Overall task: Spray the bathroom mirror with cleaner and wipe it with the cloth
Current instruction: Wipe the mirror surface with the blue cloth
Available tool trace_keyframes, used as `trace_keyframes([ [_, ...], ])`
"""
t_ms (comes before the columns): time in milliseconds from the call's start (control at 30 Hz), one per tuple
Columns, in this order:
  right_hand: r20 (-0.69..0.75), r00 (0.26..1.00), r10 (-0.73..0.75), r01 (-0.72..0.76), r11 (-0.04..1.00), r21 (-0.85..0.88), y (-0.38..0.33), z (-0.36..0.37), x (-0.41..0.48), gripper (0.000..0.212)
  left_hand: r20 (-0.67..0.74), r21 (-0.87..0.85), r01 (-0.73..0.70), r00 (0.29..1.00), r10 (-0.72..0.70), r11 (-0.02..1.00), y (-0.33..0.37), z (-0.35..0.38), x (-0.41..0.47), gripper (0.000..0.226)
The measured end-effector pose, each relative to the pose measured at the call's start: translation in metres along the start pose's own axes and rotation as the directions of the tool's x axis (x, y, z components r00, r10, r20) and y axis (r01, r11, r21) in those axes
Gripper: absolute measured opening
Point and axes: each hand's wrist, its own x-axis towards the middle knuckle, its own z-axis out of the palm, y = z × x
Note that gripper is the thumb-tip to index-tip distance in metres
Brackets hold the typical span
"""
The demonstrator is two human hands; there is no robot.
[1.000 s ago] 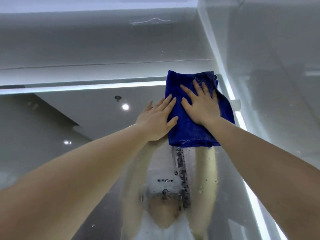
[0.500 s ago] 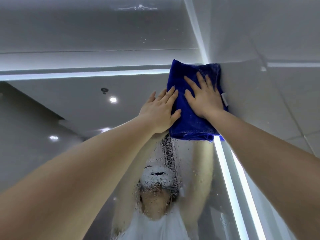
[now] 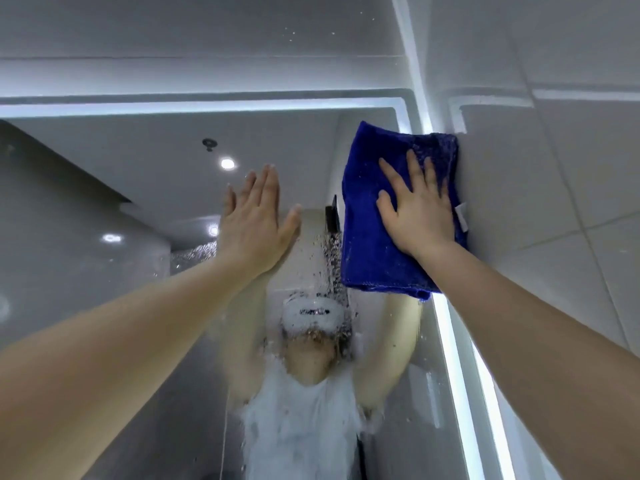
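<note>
The mirror [image 3: 104, 289] fills the left and middle of the head view, wet with droplets and foam streaks around its centre. A folded blue cloth [image 3: 367, 237] lies flat against the mirror's upper right corner, overlapping the lit right edge. My right hand [image 3: 419, 209] presses on the cloth with fingers spread. My left hand [image 3: 256, 216] is off the cloth, open, palm toward the glass to the left of it. No spray bottle is in view.
A bright light strip [image 3: 457, 358] runs along the mirror's top and right edges. A white tiled wall [image 3: 554, 202] adjoins on the right. The mirror reflects a person with raised arms and ceiling spotlights.
My left hand has come off the cloth and moved left with fingers open. My right hand has slid the cloth right, up against the mirror's lit edge and the wall.
</note>
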Motion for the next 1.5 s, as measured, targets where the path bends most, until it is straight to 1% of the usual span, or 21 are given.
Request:
trace_keyframes([
  [100,0.016,0.999,0.039,-0.039,0.999,-0.005,-0.002,0.003,-0.026,0.053,0.033,0.057,-0.020,0.999,0.018,0.998,-0.012,-0.005,-0.016,0.070],
  [200,0.029,0.997,0.066,-0.065,0.998,-0.021,-0.004,0.005,-0.045,0.053,0.035,0.068,-0.037,0.999,0.035,0.997,-0.023,-0.011,-0.030,0.071],
  [333,0.021,0.994,0.107,-0.106,0.994,-0.034,-0.010,0.007,-0.056,0.053,0.115,0.091,-0.025,0.993,0.014,0.996,-0.044,-0.014,-0.049,0.072],
  [400,0.012,0.988,0.154,-0.154,0.988,-0.025,-0.019,0.010,-0.061,0.054,0.151,0.116,-0.041,0.988,0.024,0.992,-0.054,-0.014,-0.054,0.073],
  [533,-0.007,0.965,0.262,-0.262,0.965,0.007,-0.049,0.016,-0.072,0.054,0.095,0.115,-0.068,0.994,0.057,0.991,-0.070,-0.015,-0.053,0.071],
  [600,-0.002,0.963,0.268,-0.268,0.963,0.011,-0.071,0.021,-0.075,0.055,0.073,0.117,-0.049,0.997,0.040,0.992,-0.078,-0.017,-0.053,0.071],
  [733,0.009,0.982,0.190,-0.190,0.982,0.002,-0.116,0.030,-0.076,0.055,0.071,0.111,0.004,0.997,-0.012,0.994,-0.099,-0.020,-0.060,0.070],
  [867,0.028,0.996,0.079,-0.079,0.997,-0.024,-0.161,0.041,-0.077,0.056,0.074,0.112,0.036,0.996,-0.045,0.993,-0.131,-0.023,-0.068,0.069],
  [1000,0.038,0.998,0.047,-0.047,0.999,0.006,-0.213,0.051,-0.075,0.056,0.051,0.091,0.063,0.996,-0.068,0.994,-0.161,-0.027,-0.077,0.069],
  [1167,0.051,0.998,-0.034,0.032,0.999,0.043,-0.287,0.066,-0.079,0.056,0.047,0.075,0.130,0.990,-0.134,0.989,-0.216,-0.037,-0.091,0.067],
  [1300,0.058,0.997,-0.050,0.049,0.999,0.025,-0.331,0.076,-0.075,0.056,0.033,0.165,0.147,0.987,-0.154,0.975,-0.271,-0.050,-0.100,0.064],
  [1367,0.062,0.993,-0.100,0.100,0.995,0.014,-0.350,0.079,-0.071,0.056,0.013,0.205,0.173,0.984,-0.180,0.963,-0.298,-0.055,-0.105,0.064],
  [1433,0.075,0.984,-0.161,0.160,0.987,0.025,-0.376,0.082,-0.066,0.057,0.007,0.196,0.208,0.977,-0.214,0.958,-0.326,-0.062,-0.111,0.064],
  [1500,0.085,0.980,-0.179,0.175,0.983,0.049,-0.404,0.087,-0.063,0.057,0.013,0.179,0.230,0.972,-0.236,0.957,-0.351,-0.068,-0.115,0.064],
])
